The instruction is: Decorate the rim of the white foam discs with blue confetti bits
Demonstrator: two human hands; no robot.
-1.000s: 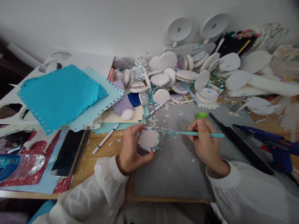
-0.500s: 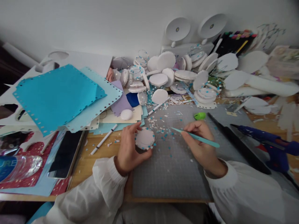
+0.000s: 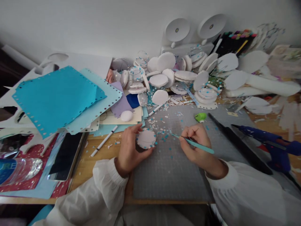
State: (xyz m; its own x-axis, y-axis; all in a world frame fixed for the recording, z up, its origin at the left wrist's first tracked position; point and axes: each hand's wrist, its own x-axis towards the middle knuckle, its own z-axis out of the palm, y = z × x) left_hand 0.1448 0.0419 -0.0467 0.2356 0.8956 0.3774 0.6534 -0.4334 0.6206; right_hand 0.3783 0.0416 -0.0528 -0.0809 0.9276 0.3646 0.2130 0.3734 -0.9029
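My left hand [image 3: 130, 151] has its fingers and thumb curved around a small white disc [image 3: 146, 139], which has little blue pieces along its rim. Teal tweezers [image 3: 201, 147] are gripped in my right hand [image 3: 197, 141], with their tips pointing left toward the disc, a short way from it. Between the two hands, small blue and white paper cut-outs [image 3: 166, 136] lie scattered on the grey cutting mat [image 3: 172, 179]. Whether the tweezer tips pinch a cut-out is too small to make out.
White discs [image 3: 159, 80] are heaped at the back. Blue paper sheets [image 3: 58, 97] and a phone [image 3: 63, 153] lie left, near a bottle [image 3: 21, 168]. At right are a blue glue gun [image 3: 261, 138], a long black tool [image 3: 237, 142] and a green object [image 3: 200, 117].
My right hand has shifted slightly left and down with the tweezers, bringing their tips a little nearer the disc. My left hand and the disc stay almost in place.
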